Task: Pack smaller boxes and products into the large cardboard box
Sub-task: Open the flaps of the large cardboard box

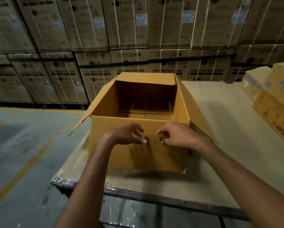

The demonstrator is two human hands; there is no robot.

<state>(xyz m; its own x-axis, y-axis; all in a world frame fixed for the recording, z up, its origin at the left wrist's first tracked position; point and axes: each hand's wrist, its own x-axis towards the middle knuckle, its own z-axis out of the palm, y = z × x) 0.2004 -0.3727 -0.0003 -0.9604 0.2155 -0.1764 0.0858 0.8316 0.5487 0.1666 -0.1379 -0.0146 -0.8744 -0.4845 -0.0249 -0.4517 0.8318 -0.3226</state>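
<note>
A large open cardboard box stands on a cardboard-covered work surface, its four flaps spread outward and its inside bare. My left hand and my right hand hover side by side over the near flap, fingers curled and apart, holding nothing. Whether the fingertips touch the cardboard is unclear. At the right edge of the surface lie smaller printed boxes, stacked and tilted.
Stacked washing-machine cartons form a wall behind the surface. Grey concrete floor with yellow lines lies to the left. The surface's near edge is wrapped in clear plastic film.
</note>
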